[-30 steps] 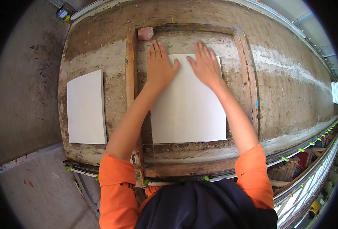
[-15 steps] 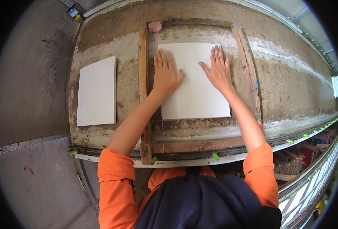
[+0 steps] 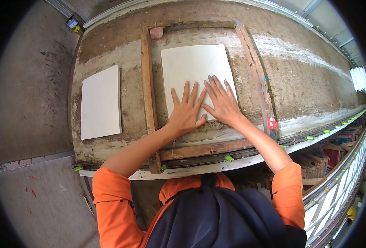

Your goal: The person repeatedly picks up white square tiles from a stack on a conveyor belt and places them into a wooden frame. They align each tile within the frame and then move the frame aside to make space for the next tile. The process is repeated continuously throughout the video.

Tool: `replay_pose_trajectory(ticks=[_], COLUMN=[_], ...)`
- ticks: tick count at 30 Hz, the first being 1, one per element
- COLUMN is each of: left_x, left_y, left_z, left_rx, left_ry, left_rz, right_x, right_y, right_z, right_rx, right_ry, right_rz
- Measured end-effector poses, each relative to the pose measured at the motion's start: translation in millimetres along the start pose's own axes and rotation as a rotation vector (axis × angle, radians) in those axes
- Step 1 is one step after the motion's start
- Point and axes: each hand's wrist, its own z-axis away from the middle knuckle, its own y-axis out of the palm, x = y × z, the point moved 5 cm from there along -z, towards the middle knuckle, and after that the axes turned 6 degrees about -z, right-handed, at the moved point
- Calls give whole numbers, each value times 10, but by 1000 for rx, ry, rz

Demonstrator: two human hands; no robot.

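Note:
A white rectangular sheet (image 3: pixel 195 62) lies inside a worn wooden frame (image 3: pixel 148 82) on the stained tabletop. Both hands rest on the sheet's near half, palms down. My left hand (image 3: pixel 186 108) has its fingers spread over the near left part. Beside it, my right hand (image 3: pixel 223 101) lies flat with fingers stretched, the fingertips dark-smudged. The two hands almost meet around the sheet's middle. Neither holds anything, and they cover part of the near edge.
A second white stack of sheets (image 3: pixel 101 103) lies left of the frame. Green clips (image 3: pixel 230 158) line the table's near edge. Red tape (image 3: pixel 272 123) marks the frame's right bar. Wooden frames (image 3: pixel 311 167) are stored under the table at right. A small can (image 3: pixel 73 25) stands past the far left corner.
Both hands have slid from the sheet's far part toward me and drawn closer together. The whole view has shifted slightly, moving the table a little left in the picture.

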Motion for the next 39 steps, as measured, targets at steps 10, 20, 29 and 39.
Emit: replay_pose_trajectory(ticks=[10, 20, 29, 39], left_x=[1163, 1090, -77, -1351], left_y=[-199, -685, -1120, -347], left_z=[452, 358, -700, -1946], left_rx=[-242, -431, -327, -377], left_ry=[-626, -550, -764, -630], left_rz=[327, 447, 630, 651], right_x=[-1001, -1396, -2699, -4263], right_y=[-717, -824, -1667, -1780], right_z=[318, 404, 855, 1947], right_rx=[4, -218, -365, -433], right_ry=[656, 384, 274, 399], right_rz=[172, -428, -294, -239])
